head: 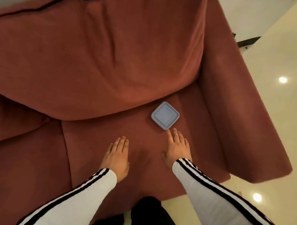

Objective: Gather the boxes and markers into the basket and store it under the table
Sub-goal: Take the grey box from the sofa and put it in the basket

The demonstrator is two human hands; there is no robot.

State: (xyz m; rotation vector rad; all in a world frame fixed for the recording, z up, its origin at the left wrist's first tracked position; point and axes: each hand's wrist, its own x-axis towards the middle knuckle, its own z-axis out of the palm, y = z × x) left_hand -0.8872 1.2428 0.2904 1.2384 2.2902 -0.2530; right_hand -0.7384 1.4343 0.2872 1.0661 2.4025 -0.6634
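Observation:
A small square box with a pale blue lid lies flat on the red sofa seat, close to the back cushion. My right hand stretches over the seat with straight fingers, its fingertips just short of the box's near edge, holding nothing. My left hand hovers flat above the seat to the left, fingers straight and together, also empty. No basket or markers are in view.
The sofa's big back cushion rises behind the box and the armrest stands to its right. Glossy cream floor lies beyond the armrest. My dark trouser legs stand at the sofa's front edge.

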